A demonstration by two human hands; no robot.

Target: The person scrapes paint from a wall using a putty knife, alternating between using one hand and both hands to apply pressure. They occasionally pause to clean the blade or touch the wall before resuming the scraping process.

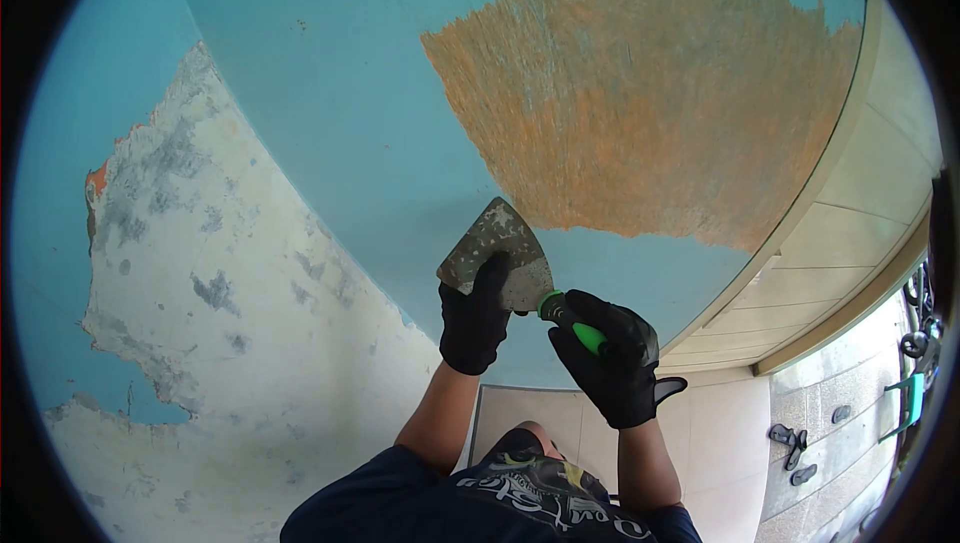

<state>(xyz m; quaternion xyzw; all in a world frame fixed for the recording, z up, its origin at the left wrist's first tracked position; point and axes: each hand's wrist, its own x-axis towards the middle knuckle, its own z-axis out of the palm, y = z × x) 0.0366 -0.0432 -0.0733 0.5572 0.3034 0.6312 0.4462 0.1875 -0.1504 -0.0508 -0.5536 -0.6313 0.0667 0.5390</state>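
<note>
A wide scraper (505,243) with a stained, flared metal blade and a green-and-black handle is held between both my hands. My right hand (622,368), in a black glove, is wrapped round the handle. With the thumb across its face, my left hand (474,331), gloved in black too, grips the blade by its lower left side. The blade's broad edge points up and left, overlapping the blue painted surface (380,143). Above it spreads a patch scraped down to brown-orange wood (650,113), with ragged borders.
To the left, a wall (230,273) shows white and grey where its blue paint is gone. A pale tiled surface (830,253) curves along the right. Sandals (790,440) and a green stool (905,403) are on the floor at lower right.
</note>
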